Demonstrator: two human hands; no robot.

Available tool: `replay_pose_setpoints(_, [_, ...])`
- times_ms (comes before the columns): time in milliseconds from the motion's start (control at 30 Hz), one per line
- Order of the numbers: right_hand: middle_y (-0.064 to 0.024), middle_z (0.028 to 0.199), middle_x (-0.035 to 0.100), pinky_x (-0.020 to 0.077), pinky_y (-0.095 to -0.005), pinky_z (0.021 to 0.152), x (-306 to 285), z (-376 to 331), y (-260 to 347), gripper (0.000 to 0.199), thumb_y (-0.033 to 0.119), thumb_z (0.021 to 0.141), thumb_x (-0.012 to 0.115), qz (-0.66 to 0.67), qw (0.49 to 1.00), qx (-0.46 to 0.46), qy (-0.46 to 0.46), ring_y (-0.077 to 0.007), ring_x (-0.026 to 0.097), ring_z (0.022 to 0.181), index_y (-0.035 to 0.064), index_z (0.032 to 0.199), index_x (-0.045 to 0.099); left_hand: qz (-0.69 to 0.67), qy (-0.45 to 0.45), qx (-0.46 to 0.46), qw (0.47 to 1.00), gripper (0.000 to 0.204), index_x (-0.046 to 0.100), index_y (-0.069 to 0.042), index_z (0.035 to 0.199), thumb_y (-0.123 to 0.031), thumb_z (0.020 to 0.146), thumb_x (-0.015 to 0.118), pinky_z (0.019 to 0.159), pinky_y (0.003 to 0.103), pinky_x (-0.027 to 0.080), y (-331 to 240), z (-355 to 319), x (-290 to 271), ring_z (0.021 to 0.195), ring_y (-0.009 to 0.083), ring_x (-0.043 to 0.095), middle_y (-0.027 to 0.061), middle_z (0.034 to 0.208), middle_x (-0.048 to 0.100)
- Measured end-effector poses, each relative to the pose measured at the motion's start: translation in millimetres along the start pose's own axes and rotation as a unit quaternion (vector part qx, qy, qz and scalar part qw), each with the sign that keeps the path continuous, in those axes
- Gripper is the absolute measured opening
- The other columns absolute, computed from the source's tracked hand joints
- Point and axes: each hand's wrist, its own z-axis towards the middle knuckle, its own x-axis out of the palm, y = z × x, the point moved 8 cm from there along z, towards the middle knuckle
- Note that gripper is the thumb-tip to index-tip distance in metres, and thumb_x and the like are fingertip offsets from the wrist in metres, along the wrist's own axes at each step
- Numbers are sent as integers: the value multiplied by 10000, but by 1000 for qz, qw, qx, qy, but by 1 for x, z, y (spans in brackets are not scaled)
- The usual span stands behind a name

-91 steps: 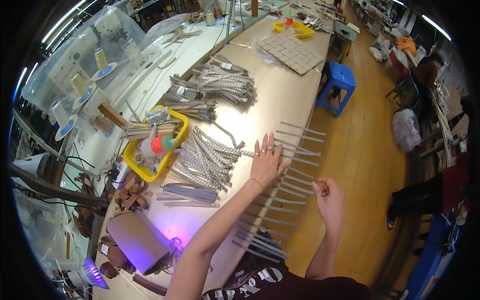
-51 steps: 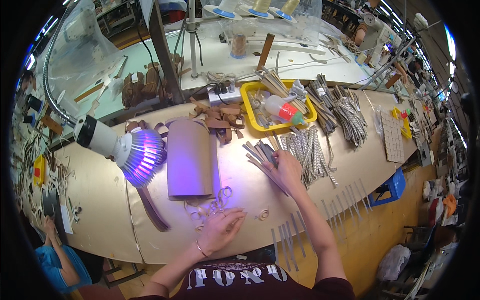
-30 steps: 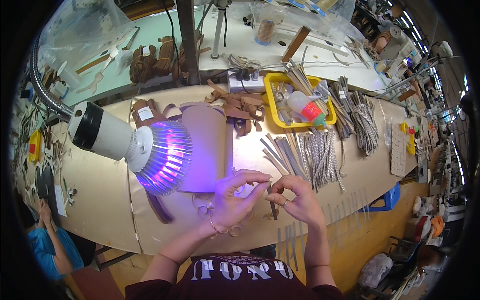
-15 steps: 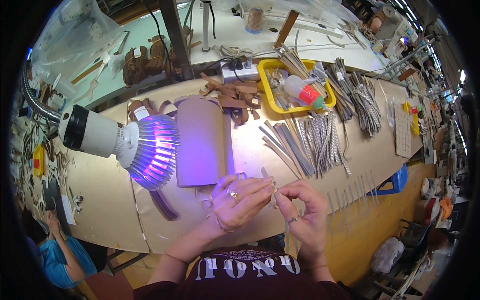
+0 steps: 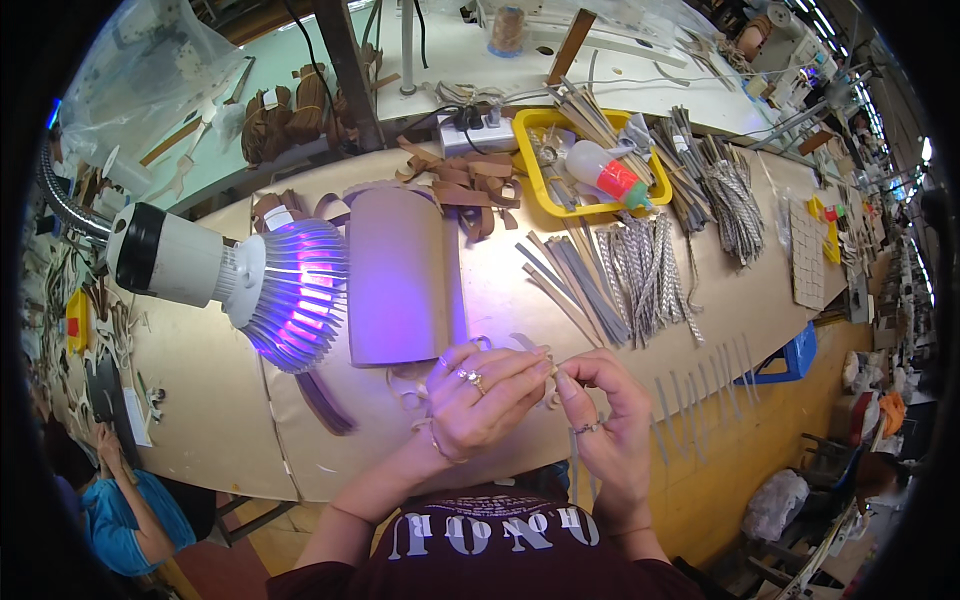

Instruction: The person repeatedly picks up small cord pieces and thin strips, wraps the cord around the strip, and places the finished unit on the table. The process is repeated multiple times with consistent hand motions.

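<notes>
My left hand (image 5: 482, 402), with a ring on it, and my right hand (image 5: 608, 415) meet fingertip to fingertip over the near edge of the table. Both are closed in a pinch on a thin strip (image 5: 522, 341), whose greyish end sticks out above my left fingers. Most of the strip is hidden by the fingers. Thin pale strips (image 5: 408, 385) curl beside my left hand, and grey strips (image 5: 574, 462) hang below my right hand. A brown cylinder (image 5: 398, 280) lies just beyond my left hand.
A lamp with a finned head (image 5: 290, 295) glows purple at left. Bundles of flat grey strips (image 5: 585, 290) and braided silver strips (image 5: 645, 275) lie ahead, near a yellow basket (image 5: 530, 180) with a bottle (image 5: 605, 172). Several strips (image 5: 700, 400) hang off the table edge. A person (image 5: 125, 510) sits at lower left.
Both hands keep their pinch, and the fingertips have shifted slightly. The strip end above my left fingers now leans further left and shows less. The whole view has moved a little.
</notes>
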Motion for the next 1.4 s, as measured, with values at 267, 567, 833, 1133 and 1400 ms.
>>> replay_pose_setpoints(267, [-87,902,632,452,-303,721,-1,-1,-2,88,12,889,650,-45,998,-36,-15,-191,582,761,-1,974,634,-227,45,-162,959,196,732,-41,946,-35,752,762,708,303,535,20,4,10,814,179,707,85,943,743])
replay_pose_setpoints(567, [-101,915,595,440,-342,766,-4,-8,-10,59,2,870,606,99,995,21,23,-186,551,813,-1,929,605,-392,65,-411,821,94,742,-55,938,-49,853,704,704,270,495,55,-33,33,746,97,638,50,881,734])
replay_pose_setpoints(833, [-160,1017,528,454,-329,726,-101,-37,-10,92,57,865,544,435,887,-153,-29,-208,504,826,-2,933,561,66,98,-159,980,111,719,-23,895,-2,786,728,714,272,495,72,-3,23,753,209,676,95,882,727])
replay_pose_setpoints(1133, [-66,1180,552,448,-196,654,-28,-23,-73,495,77,914,657,80,988,128,-40,-60,527,805,18,1363,458,-134,82,-276,948,112,727,-64,856,-14,758,746,728,309,506,43,-14,32,761,196,689,60,861,743])
replay_pose_setpoints(1400, [5,744,601,446,-209,561,-24,-12,-107,209,91,963,629,179,963,187,-80,-62,513,600,-9,1145,649,-231,52,-361,902,59,725,-25,873,-7,817,723,723,255,499,48,-30,9,767,115,657,61,887,737])
